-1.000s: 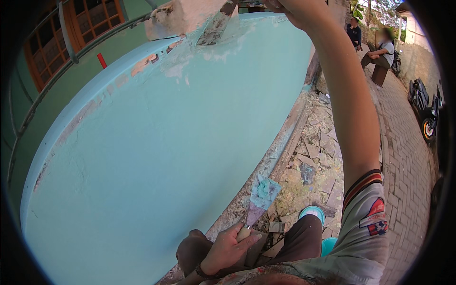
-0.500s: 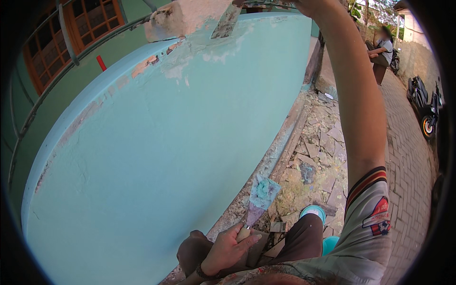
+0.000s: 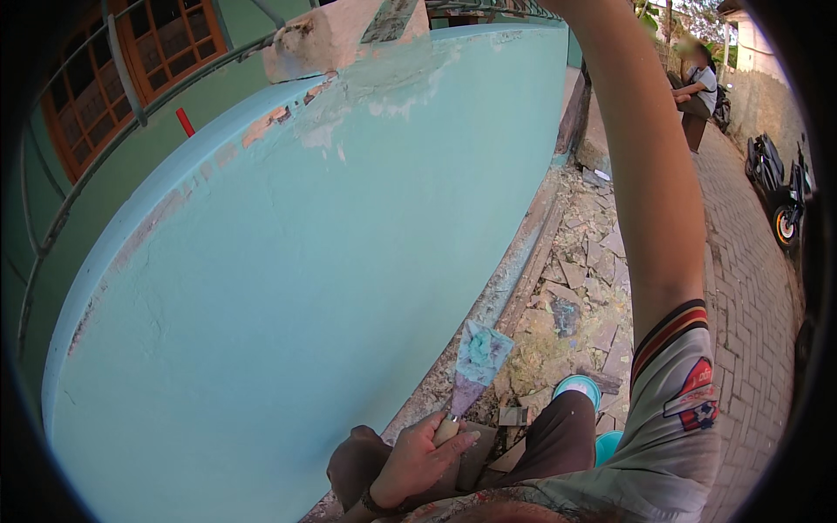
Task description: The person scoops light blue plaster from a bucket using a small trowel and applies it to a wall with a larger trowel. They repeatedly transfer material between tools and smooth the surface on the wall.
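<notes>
One turquoise wall (image 3: 288, 288), one paint-smeared putty knife (image 3: 475, 366), one red-brown window (image 3: 131, 70), two turquoise sandals (image 3: 577, 388), two parked motorbikes (image 3: 785, 196), one seated person (image 3: 697, 87).

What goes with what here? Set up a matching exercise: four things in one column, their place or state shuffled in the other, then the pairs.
Things:
1. putty knife
2. wall
3. motorcycle
4. window frame

Place or state:
a. parked on the brick paving at the far right
b. held in the left hand, blade smeared with turquoise
c. brown wood, upper left behind the railing
d. painted turquoise, paint chipped near the top edge

Pairs: 1-b, 2-d, 3-a, 4-c
</notes>
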Available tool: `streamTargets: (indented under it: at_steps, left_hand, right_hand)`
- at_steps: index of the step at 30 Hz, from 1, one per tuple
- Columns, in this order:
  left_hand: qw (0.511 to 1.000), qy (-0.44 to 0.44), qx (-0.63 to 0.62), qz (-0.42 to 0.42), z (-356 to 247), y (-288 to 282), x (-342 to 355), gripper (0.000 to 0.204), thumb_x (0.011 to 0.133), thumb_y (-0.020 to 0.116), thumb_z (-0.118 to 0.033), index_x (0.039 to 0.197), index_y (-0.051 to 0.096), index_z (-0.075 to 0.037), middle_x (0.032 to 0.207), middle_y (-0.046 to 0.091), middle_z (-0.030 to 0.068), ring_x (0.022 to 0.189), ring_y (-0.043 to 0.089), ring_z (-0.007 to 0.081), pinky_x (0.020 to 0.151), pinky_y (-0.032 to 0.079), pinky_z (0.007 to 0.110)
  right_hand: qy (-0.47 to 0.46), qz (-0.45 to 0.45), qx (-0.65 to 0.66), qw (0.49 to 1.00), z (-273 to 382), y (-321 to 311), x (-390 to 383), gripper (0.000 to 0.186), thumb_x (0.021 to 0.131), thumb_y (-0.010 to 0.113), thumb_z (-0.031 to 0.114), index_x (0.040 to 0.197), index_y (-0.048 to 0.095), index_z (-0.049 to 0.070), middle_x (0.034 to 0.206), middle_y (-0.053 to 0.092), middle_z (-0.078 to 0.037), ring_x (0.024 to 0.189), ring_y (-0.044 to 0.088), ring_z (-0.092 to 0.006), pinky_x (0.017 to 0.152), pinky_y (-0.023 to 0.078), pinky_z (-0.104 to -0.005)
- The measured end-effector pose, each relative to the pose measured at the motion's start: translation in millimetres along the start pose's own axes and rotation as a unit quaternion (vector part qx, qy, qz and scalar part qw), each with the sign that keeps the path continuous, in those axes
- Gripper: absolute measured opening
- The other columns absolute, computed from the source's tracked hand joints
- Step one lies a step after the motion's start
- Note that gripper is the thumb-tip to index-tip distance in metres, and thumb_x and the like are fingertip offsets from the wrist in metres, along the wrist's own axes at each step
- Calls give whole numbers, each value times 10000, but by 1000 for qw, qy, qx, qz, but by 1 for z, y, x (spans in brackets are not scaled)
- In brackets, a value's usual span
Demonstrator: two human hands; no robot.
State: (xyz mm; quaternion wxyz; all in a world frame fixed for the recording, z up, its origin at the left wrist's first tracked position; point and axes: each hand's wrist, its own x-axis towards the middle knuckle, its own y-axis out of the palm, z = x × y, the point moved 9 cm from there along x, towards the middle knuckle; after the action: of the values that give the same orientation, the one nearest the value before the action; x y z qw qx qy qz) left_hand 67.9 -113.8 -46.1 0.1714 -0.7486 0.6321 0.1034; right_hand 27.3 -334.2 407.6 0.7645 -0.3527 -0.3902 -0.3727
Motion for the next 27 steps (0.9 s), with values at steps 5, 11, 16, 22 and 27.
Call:
streamTargets:
  at_steps: [5,11,16,22,27]
  left_hand:
    - [1000,17,20,1,-2,-1,2,337,871,681,-315,971,596,-4,724,605,59,660,529,85,618,452,255]
    - [1000,11,11,15,0,0,5,339,868,686,-313,980,599,-5,710,602,54,639,526,79,597,448,252]
    - [1000,-11,-19,2,2,0,1,328,867,692,-293,988,599,-3,703,583,20,623,506,50,570,432,230]
    - [1000,6,-18,-9,-6,1,-1,321,865,694,-276,997,598,1,684,567,1,621,497,38,558,419,218]
    - [1000,-14,-6,-21,-7,4,-1,322,863,693,-269,1005,593,2,674,574,-2,587,512,44,525,422,217]
  right_hand:
    - [69,-6,-32,997,-28,10,-1,319,884,568,295,726,642,28,618,609,-30,488,486,-77,440,356,-216]
    - [65,9,-44,997,-47,16,5,280,879,563,290,782,651,43,657,634,-34,496,494,-82,452,367,-224]
    - [14,-28,32,999,-25,-10,8,284,898,530,289,840,657,41,652,634,-44,460,478,-66,399,334,-216]
    - [73,8,-43,996,-40,-6,0,309,890,553,322,820,654,38,636,621,-38,433,473,-70,374,323,-214]
    - [51,1,48,998,-31,-46,-30,273,872,588,284,1007,628,50,728,622,-59,541,512,-83,418,357,-225]
